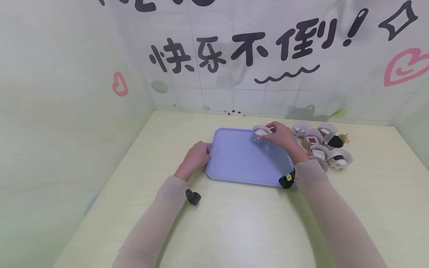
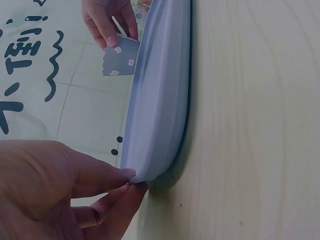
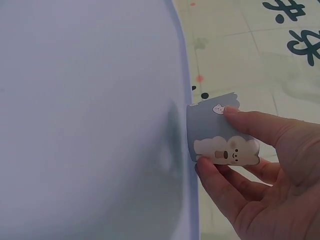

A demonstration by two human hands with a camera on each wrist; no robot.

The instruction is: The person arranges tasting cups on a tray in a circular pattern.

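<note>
A light purple tray lies on the table. My left hand pinches its left rim between thumb and fingers, as the left wrist view shows at the tray edge. At the tray's back edge, right of its middle, my right hand holds a small paper cup with something white in it. In the right wrist view the cup is grey-blue with a bear print, gripped by thumb and fingers. Whether its base touches the tray, I cannot tell.
Right of the tray stands a cluster of several paper cups holding small items, among them a cup with a white and black piece and a cup with a red-topped piece. A printed curtain hangs behind the table.
</note>
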